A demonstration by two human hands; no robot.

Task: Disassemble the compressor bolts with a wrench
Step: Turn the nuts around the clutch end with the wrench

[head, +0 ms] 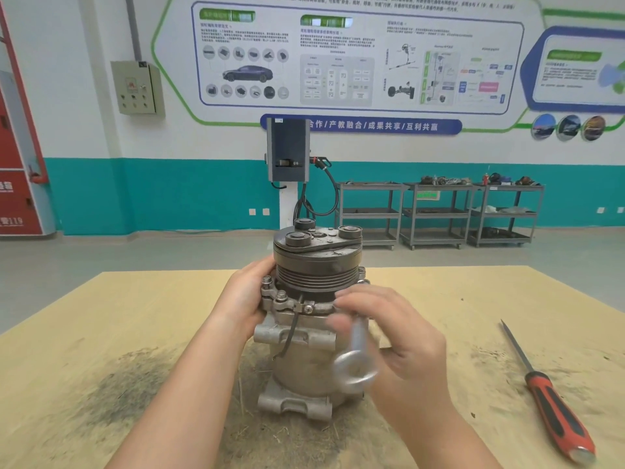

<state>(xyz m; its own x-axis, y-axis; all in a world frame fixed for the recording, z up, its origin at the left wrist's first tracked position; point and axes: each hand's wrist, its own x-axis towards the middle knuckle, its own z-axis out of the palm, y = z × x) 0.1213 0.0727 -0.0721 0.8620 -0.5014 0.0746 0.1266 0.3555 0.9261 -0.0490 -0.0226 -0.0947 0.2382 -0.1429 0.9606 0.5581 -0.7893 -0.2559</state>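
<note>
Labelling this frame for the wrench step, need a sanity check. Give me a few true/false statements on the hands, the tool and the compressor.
1. The grey metal compressor with a black grooved pulley stands upright on the tan wooden table. True.
2. The left hand holds the wrench. False: it rests against the compressor's side; the right hand grips the blurred silver ring-end wrench.
3. The red-and-black-handled screwdriver lies on the table, right of the compressor, untouched. True.
4. The compressor lies on its side. False: its pulley end is up.
5. The wrench's ring end sits on a bolt. False: it points toward the camera.
</note>
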